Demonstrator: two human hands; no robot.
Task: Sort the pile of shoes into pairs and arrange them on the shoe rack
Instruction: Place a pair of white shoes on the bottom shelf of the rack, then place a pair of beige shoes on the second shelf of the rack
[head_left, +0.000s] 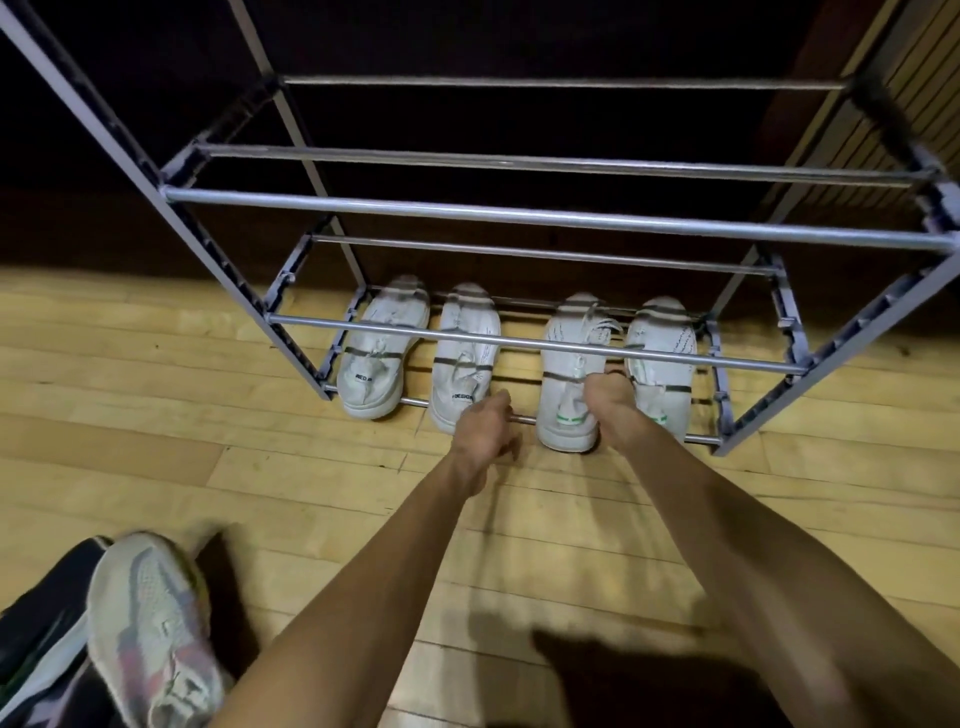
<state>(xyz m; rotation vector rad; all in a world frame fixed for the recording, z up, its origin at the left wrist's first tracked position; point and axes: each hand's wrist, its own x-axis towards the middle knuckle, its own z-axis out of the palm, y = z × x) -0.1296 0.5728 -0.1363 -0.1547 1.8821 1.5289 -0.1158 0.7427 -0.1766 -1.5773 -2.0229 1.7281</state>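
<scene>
Four white shoes on the bottom tier, my hands at their heels.

Left to right: my left hand (485, 426) hung loose, holding nothing, by the second shoe (465, 364); my right hand (610, 395) curled round the third shoe (569, 374) at its heel. Judged light and soft, best taken at the stiffer heel. All lay lengthwise across the rack (524, 345) bars, toes pointing to the back, heels toward me.

1. The right hand (613, 400) reaches between two white sneakers; its fingers are hidden, so its grip is unclear.
2. The black shoe (36, 639) is cut off by the left edge.
3. Heel tab lettering is partly unreadable.
</scene>
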